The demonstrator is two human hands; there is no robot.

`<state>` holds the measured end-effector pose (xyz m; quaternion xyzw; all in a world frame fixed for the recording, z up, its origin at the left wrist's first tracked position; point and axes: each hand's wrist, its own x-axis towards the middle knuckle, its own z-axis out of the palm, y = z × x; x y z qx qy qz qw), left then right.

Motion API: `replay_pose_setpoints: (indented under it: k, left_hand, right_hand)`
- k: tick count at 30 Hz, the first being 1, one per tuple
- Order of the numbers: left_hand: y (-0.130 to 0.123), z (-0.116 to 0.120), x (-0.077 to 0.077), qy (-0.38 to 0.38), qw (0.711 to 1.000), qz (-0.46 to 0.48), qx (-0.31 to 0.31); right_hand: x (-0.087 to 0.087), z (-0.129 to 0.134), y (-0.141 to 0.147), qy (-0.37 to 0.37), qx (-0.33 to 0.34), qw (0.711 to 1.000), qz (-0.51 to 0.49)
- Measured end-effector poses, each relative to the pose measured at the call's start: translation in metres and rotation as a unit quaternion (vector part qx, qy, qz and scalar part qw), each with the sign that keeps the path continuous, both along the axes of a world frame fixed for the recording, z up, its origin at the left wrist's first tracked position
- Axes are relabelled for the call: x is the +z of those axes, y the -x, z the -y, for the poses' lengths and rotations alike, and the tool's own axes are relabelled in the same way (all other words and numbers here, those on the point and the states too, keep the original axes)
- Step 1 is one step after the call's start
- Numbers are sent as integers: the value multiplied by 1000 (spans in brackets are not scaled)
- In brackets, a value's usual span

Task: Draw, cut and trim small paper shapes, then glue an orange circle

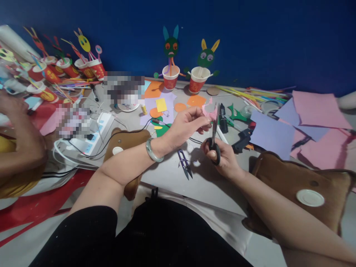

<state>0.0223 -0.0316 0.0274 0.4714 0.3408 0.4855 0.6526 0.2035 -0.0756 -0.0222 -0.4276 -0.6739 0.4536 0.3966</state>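
Black-handled scissors (pixel 213 146) are gripped in my right hand (pixel 225 157), their blades pointing up and away from me. My left hand (pixel 186 128), with a bangle at the wrist, pinches a small pink paper piece (pixel 210 111) beside the blades. The pink piece has a curved, cut edge. Below my hands, small dark thread snips (pixel 184 163) lie on the white table (pixel 205 185). Beyond my left hand are purple paper (pixel 147 107), a yellow square (pixel 160 105) and orange paper circles (pixel 180 107).
Two red cups (pixel 171 79) with paper figures stand at the back. Right are a black glue gun (pixel 243 139), purple sheets (pixel 272 133) and pink sheets (pixel 319 111). Brown cushions (pixel 267 174) lie at both sides. A power strip (pixel 98 133) and another person's arm (pixel 25 137) are left.
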Motion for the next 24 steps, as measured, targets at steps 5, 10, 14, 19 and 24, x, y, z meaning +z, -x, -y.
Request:
replay_pose_setpoints:
  k: [5,10,14,19,24]
  left_hand:
    - [1,0,1,1,1000,-6,-13]
    - [1,2,4,18,1000,-20,-13]
    - [0,3,5,20,999,-19,-16]
    - [0,1,4,20,1000,0,-23]
    - [0,2,8,28,999,3,-28]
  right_hand:
    - [0,-1,0,-6,4,1000,6]
    - [-4,-1,-1,-4,4,1000,-13]
    - [-7,-1,-1,-10,6,1000,-27]
    - [-5,-1,-1,2,8,1000,-30]
    - [-4,0,-1,8,3,1000,-16]
